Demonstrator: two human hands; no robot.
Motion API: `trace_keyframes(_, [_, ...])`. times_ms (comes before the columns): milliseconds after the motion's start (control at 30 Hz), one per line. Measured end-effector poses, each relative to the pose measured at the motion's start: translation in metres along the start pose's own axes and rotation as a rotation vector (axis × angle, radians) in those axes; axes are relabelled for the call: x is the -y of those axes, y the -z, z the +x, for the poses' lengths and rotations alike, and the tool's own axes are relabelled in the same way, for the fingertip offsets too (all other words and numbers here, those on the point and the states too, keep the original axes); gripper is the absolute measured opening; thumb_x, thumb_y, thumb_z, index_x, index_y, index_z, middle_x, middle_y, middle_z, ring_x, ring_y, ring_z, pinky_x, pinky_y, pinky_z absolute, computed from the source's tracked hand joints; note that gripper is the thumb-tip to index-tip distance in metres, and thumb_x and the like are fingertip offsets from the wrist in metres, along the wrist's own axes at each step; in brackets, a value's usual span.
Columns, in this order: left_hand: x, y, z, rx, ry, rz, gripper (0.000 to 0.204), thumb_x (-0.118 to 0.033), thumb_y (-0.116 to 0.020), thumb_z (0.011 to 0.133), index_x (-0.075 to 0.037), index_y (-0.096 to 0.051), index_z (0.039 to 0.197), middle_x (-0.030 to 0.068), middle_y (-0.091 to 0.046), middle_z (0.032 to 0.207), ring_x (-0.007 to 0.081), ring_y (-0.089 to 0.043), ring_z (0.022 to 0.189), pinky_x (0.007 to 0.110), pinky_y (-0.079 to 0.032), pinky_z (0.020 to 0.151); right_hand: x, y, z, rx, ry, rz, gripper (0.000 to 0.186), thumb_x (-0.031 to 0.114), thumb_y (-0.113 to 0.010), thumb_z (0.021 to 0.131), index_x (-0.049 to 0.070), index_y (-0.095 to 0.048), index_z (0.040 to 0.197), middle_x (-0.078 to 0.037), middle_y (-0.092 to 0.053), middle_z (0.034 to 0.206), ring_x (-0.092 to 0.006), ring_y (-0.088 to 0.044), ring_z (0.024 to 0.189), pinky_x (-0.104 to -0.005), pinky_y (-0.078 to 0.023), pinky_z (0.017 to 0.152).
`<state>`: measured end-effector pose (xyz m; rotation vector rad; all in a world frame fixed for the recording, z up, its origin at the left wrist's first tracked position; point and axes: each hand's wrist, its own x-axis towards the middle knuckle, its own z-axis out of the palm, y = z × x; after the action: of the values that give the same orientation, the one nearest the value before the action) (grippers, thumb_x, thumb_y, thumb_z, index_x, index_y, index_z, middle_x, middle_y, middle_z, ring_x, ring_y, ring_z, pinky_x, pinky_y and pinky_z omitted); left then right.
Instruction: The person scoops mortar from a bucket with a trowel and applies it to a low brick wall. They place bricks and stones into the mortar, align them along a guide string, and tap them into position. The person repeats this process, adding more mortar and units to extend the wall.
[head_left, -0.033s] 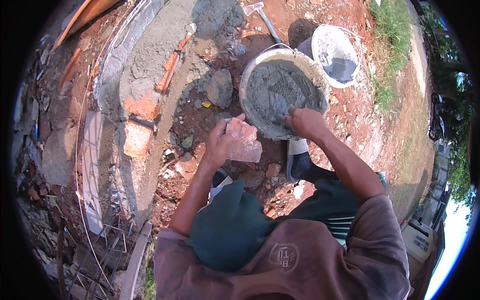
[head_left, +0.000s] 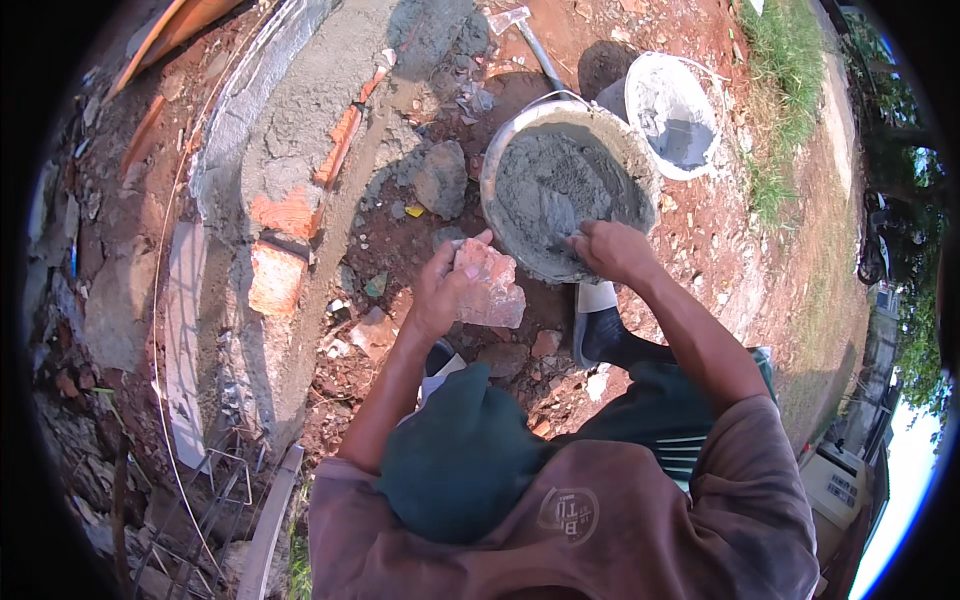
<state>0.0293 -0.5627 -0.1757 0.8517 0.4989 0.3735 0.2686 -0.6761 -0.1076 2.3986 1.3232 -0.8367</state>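
My left hand is closed around a broken piece of red brick, held up beside the near left rim of a bucket. Wet grey mortar fills much of that bucket. Over its near rim, my right hand grips a trowel, whose blade lies in the mortar; its handle is hidden in my fingers. To the left runs a low brick course partly covered with mortar, and a rough brick sits at its near end.
A second, whitish bucket stands beyond the mortar bucket, on the right. Behind them lies a hammer-like tool. A grey stone rests between wall and bucket. Thin string and steel rods are on the left.
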Motion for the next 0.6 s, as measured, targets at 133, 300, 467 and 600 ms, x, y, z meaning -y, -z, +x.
trace_keyframes(133, [-0.001,-0.001,0.006,0.010,0.020,0.046,0.054,-0.021,-0.049,0.083,0.010,-0.042,0.127,0.0179,-0.052,0.130,0.0216,-0.059,0.106,0.036,-0.049,0.091,-0.032,-0.007,-0.020,0.043,-0.046,0.370,0.040,0.038,-0.048,0.094,0.003,-0.065,0.100,-0.019,-0.068,0.090,-0.0346,-0.065,0.086,-0.0427,-0.049,0.078])
trace_keyframes(300, [0.000,0.025,-0.021,-0.143,-0.042,-0.150,0.049,-0.020,-0.049,0.086,0.007,-0.043,0.127,0.0172,-0.055,0.126,0.0213,-0.059,0.105,0.034,-0.048,0.091,-0.034,0.017,-0.050,-0.010,-0.071,0.767,0.036,0.034,-0.057,0.092,0.001,-0.066,0.106,-0.005,-0.060,0.074,-0.0134,-0.054,0.067,-0.0296,-0.045,0.063])
trace_keyframes(467, [0.028,0.073,-0.094,-0.430,-0.071,-0.236,0.048,-0.020,-0.049,0.087,0.007,-0.043,0.126,0.0178,-0.056,0.125,0.0211,-0.058,0.108,0.033,-0.046,0.093,-0.029,0.074,-0.090,-0.137,-0.070,0.684,0.035,0.033,-0.059,0.093,0.001,-0.066,0.105,0.003,-0.051,0.066,-0.0061,-0.045,0.058,-0.0236,-0.039,0.050])
trace_keyframes(600, [0.082,0.090,-0.153,-0.881,-0.017,-0.271,0.053,-0.024,-0.053,0.086,0.007,-0.045,0.128,0.0146,-0.058,0.118,0.0228,-0.054,0.113,0.032,-0.041,0.097,0.003,0.143,-0.105,-0.030,0.166,0.400,0.026,0.025,-0.061,0.092,0.000,-0.065,0.100,0.001,-0.053,0.067,-0.0060,-0.044,0.058,-0.0245,-0.036,0.051])
